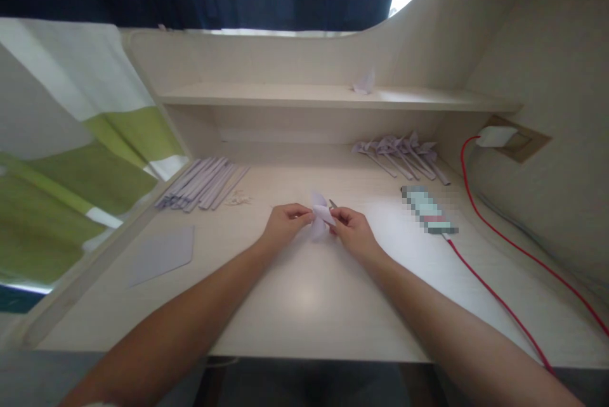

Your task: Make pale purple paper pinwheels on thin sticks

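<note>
A small folded pale lilac paper piece [321, 214] sits between both hands over the middle of the light wooden desk [304, 305]. My left hand [284, 224] pinches its left side with closed fingers. My right hand [351, 229] pinches its right side, and a small dark tip shows just above its fingers. Which hand bears the paper's weight I cannot tell.
Rolled paper sticks [202, 184] lie at the back left, with a flat paper sheet [164, 253] nearer. Finished paper pinwheels [404, 155] lie at the back right. A phone [428, 209] with a red cable [504, 305] lies right. One paper piece [364, 82] rests on the shelf.
</note>
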A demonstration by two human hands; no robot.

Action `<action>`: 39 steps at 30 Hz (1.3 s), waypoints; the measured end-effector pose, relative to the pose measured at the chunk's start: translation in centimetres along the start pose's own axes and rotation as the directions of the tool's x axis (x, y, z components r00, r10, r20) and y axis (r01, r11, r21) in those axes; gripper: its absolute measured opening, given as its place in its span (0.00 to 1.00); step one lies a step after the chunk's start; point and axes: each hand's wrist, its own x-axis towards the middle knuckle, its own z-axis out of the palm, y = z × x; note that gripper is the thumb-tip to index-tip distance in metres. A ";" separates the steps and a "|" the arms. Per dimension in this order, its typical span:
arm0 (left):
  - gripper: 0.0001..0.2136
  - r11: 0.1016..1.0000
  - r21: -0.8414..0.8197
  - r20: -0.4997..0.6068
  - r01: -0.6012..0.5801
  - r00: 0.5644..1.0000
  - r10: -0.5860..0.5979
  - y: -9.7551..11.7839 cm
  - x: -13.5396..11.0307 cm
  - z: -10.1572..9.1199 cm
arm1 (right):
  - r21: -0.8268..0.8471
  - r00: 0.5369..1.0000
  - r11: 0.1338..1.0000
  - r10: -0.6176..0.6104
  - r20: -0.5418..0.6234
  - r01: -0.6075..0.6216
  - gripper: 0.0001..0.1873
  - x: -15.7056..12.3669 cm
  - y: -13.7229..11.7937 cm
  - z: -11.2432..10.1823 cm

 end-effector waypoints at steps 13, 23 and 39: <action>0.05 0.989 0.078 0.015 -0.123 0.992 0.122 2.0 -1.6 -0.1 | -0.238 0.952 0.931 -0.300 -0.067 0.276 0.06 -2.0 -3.3 -0.8; 0.05 0.994 0.028 -0.032 -0.107 0.994 0.108 1.4 -2.6 0.1 | -0.369 0.857 0.811 -0.511 -0.068 0.454 0.08 -3.3 -4.7 -1.2; 0.07 0.981 -0.184 0.008 -0.057 0.998 0.060 0.6 -2.3 0.3 | -0.329 0.894 0.855 -0.444 -0.065 0.400 0.07 -3.5 -5.1 -1.3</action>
